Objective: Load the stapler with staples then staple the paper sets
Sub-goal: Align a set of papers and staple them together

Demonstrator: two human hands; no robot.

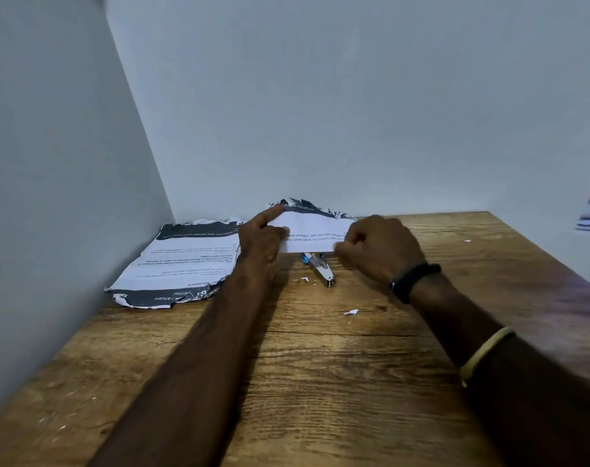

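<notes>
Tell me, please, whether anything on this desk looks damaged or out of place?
Yes. The paper stack by the left wall has ragged, torn edges, as does the sheet held up by both hands. Small paper scraps litter the wooden desk, and the stapler lies partly hidden behind that sheet.

Pale grey walls [320,96] meeting in a corner at far left. Below, a brown wood-grain table [320,382] pushed right up against both. Soft, dim, even light; a faint sheen on the tabletop.
</notes>
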